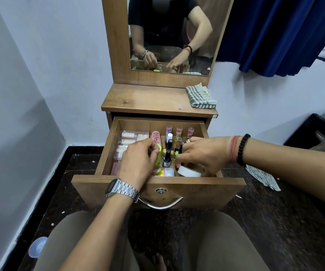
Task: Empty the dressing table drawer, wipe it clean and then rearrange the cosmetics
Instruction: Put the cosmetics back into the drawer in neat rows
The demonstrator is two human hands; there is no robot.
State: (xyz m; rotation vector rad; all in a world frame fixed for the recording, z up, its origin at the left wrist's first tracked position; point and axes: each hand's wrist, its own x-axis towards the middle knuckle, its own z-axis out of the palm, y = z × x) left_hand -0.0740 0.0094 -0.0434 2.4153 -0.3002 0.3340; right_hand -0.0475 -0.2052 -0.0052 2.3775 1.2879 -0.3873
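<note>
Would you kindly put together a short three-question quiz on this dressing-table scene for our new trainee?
1. True or false: the drawer is pulled open with cosmetics inside.
2. Where does the checked cloth lie? A) in the drawer B) on the tabletop's right side C) over the mirror
3. Fill in: the left hand grips a ____ green container, while the right hand reaches among the small bottles.

Key:
1. True
2. B
3. Bright (lime); the right hand's grip cannot be made out.
</note>
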